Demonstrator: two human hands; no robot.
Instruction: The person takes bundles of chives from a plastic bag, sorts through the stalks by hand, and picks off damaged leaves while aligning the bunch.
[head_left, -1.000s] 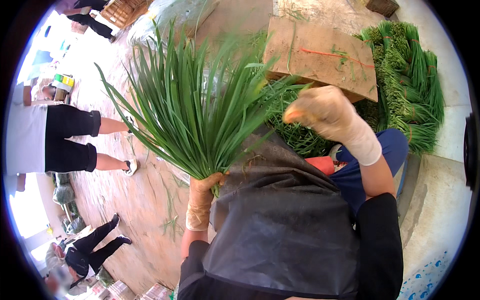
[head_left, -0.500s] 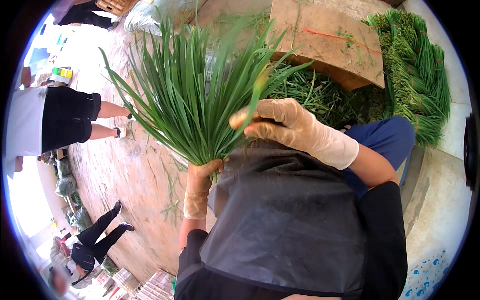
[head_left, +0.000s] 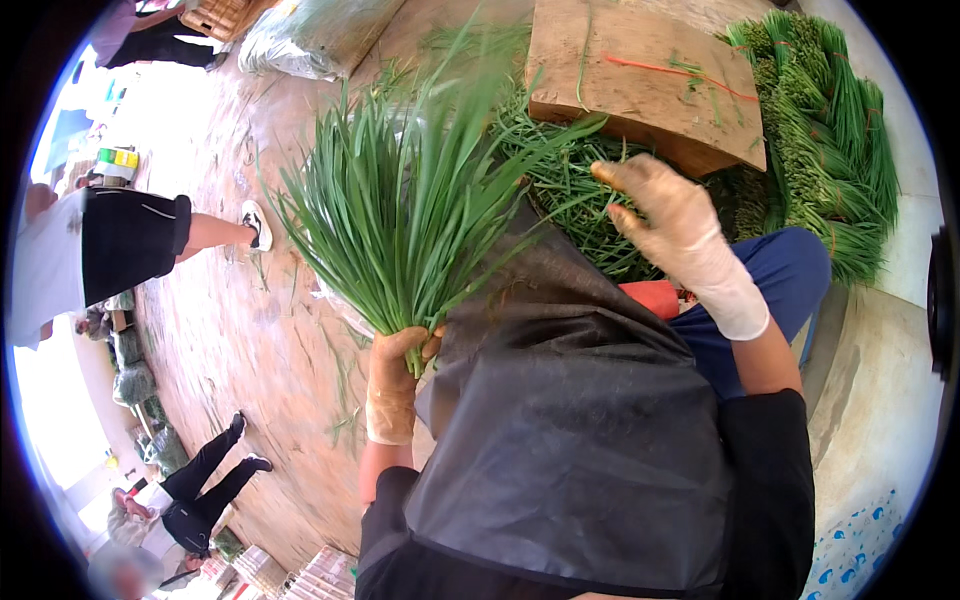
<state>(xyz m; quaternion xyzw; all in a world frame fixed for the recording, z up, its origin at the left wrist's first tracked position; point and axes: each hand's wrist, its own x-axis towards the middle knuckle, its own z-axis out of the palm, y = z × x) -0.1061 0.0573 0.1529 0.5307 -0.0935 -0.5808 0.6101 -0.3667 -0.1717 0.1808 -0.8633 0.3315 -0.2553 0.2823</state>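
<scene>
Head view is showing banded green bundles (head_left: pixel 820 150) already lying stacked at far right, the left hand (head_left: pixel 395 365) gripping a leafy bunch (head_left: pixel 395 225) at left that is looking untied, and the right hand (head_left: pixel 672 210) hanging spread and bare of stalks beside an unbundled leaf heap (head_left: pixel 583 190).

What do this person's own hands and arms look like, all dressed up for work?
The left hand and right hand wear thin, wrinkly gloves with cuffs past the wrists. The right glove's cuff is whitish, with yellowish-brown smudges on its fingers. Black sleeves cover the upper arms, leaving part of each forearm bare.
</scene>
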